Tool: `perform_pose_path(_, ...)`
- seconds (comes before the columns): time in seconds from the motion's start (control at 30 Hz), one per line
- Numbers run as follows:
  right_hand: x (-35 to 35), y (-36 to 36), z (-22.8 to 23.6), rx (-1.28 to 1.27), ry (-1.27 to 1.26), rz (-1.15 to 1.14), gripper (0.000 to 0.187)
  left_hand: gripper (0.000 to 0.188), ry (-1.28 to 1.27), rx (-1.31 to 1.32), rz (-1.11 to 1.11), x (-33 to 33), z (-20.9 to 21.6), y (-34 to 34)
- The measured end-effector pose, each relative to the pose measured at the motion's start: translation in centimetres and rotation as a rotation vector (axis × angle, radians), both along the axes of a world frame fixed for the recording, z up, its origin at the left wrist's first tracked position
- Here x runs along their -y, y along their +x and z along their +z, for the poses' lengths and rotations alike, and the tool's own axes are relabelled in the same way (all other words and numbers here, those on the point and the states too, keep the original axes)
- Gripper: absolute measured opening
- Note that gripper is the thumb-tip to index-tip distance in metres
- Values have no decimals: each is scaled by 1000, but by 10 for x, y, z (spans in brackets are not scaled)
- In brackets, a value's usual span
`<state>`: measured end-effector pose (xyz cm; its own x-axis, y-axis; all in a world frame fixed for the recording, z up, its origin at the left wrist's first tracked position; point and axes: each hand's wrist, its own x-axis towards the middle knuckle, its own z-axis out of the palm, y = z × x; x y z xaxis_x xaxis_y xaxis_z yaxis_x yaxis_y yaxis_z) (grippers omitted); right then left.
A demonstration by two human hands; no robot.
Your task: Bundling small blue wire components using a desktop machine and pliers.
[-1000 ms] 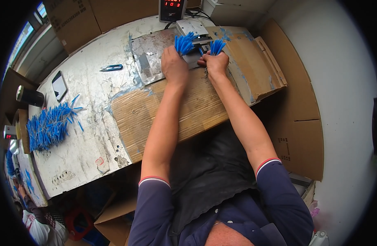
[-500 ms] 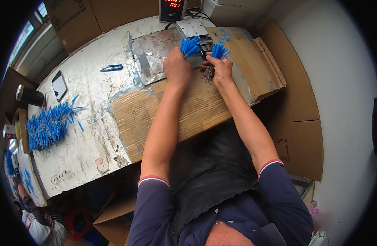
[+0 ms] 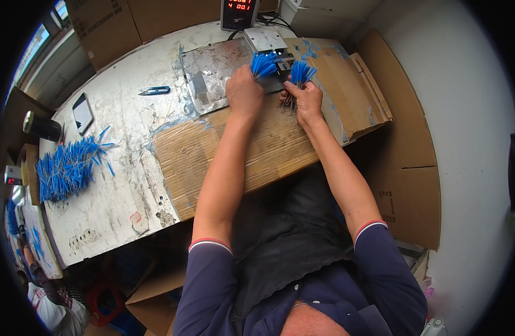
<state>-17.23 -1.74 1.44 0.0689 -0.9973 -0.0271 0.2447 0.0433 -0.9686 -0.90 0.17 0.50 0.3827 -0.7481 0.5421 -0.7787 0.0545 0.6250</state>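
Head view: above the far tabletop (image 3: 151, 70), blue bunches (image 3: 264, 65) are clamped by the fingers of left hand (image 3: 244, 95) and right hand (image 3: 308, 103); spilling could be caused by loosened grip.

1. Between twelve and one o'clock, we see blue bundles (image 3: 302, 71) that look like smooth plastic, with thin, wiry grey ends.
2. At eleven, we find a metal plate (image 3: 215, 63), scuffed and blotchy.
3. At ten, we note a phone (image 3: 83, 114) with a glossy, glass-like face.
4. Toward nine, our benchtop (image 3: 115, 207) looks rough and stained.
5. At five, we see black cloth (image 3: 282, 229), wrinkled.
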Motion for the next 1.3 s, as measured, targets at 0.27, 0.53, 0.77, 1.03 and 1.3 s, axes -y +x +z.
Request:
perform_pose_path(0.27,-4,-5,7,13,61,28,19,17,-24,9,-7,-1,-3,2)
perform_pose_path(0.53,-5,0,11,-25,21,55,18,17,-76,-31,37,0,-5,3)
perform_pose_path(0.77,9,19,12,-165,27,-81,21,20,-134,-132,97,2,-5,2)
perform_pose_path(1.03,22,31,11,-214,39,-182,24,18,-164,-107,99,5,-5,2)
perform_pose_path(1.3,19,20,11,-79,68,-80,22,16,-111,-100,95,4,-6,0)
